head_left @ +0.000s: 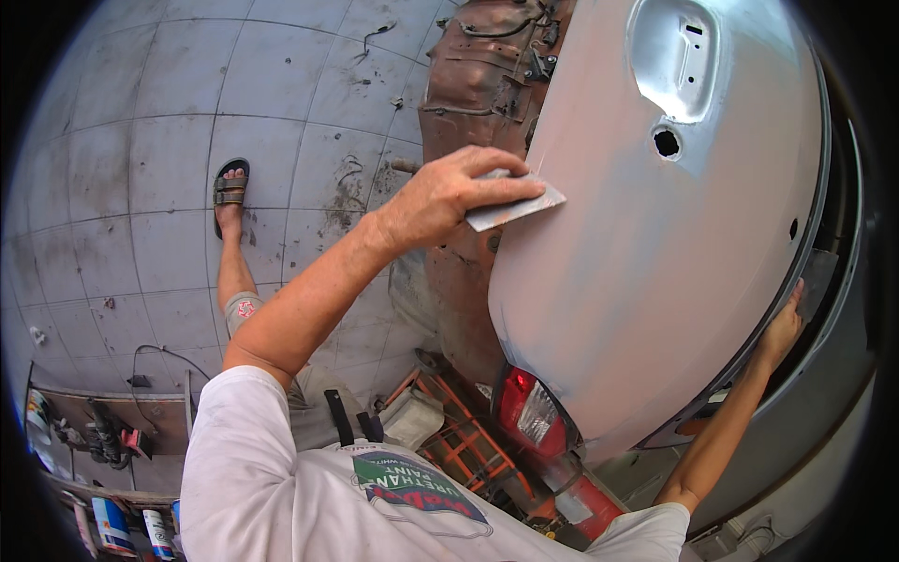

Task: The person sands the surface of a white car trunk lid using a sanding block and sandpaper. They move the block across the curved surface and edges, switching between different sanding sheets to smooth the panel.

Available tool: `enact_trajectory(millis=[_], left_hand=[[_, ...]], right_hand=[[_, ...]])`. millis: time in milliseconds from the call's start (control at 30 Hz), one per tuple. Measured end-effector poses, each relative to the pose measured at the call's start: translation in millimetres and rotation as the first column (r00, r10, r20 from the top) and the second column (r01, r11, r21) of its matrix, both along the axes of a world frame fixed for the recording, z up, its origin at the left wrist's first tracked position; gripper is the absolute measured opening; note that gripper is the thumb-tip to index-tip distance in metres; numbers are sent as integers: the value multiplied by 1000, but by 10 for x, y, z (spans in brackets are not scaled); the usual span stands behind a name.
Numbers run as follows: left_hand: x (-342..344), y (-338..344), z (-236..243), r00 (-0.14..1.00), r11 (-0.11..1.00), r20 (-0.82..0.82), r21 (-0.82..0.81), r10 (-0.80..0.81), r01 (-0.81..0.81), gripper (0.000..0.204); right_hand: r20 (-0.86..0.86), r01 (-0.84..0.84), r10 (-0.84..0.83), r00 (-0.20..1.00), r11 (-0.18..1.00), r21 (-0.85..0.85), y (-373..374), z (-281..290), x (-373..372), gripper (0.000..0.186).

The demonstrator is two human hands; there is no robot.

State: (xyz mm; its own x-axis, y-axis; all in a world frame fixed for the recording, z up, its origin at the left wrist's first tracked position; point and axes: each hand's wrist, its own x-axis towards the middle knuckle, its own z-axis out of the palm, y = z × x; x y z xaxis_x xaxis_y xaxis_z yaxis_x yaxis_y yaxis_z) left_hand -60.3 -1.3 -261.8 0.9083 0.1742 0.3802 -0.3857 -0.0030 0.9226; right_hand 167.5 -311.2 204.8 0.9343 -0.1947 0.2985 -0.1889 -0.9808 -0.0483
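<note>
My left hand (473,187) is closed around a thin, flat grey piece (520,204) that looks like a folded sandpaper sheet. The piece lies at the left edge of a large curved car body panel (646,272), patchy in pinkish and grey. A pressed recess (676,61) and a round hole (667,142) mark the panel's far part. My right hand (781,330) is at the panel's dark right edge, its fingers bent against it. A greyish flat sheet (820,281) shows by those fingertips; whether the hand holds it cannot be made out.
A red and clear tail lamp (532,412) sits below the panel's near end. Rusty brown car metal (478,84) stands to its left. Beneath are an orange metal frame (459,421) and a red cylinder (590,506). Cans (112,525) and tools (108,436) are at lower left.
</note>
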Motion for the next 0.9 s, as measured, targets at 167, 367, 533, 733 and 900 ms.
enact_trajectory(millis=[167,367,533,733,900], left_hand=[[-691,-25,-34,949,953,-98,14,-301,303,57],[-1287,493,309,881,915,-365,-373,-300,156,59],[-1297,1149,649,893,944,-408,-325,-191,54,61],[-1079,1389,2196,985,950,92,-263,-147,166,71],[-1327,709,2653,931,950,221,-50,-292,309,66]], right_hand=[[27,-113,114,993,993,-36,116,-175,72,77],[201,-238,308,930,921,-308,108,-317,-159,78],[467,-506,481,742,859,-80,683,-444,-887,45],[134,-133,26,991,404,905,1406,-1109,-2977,31],[-264,334,211,941,-450,828,1546,-1396,-3336,34]])
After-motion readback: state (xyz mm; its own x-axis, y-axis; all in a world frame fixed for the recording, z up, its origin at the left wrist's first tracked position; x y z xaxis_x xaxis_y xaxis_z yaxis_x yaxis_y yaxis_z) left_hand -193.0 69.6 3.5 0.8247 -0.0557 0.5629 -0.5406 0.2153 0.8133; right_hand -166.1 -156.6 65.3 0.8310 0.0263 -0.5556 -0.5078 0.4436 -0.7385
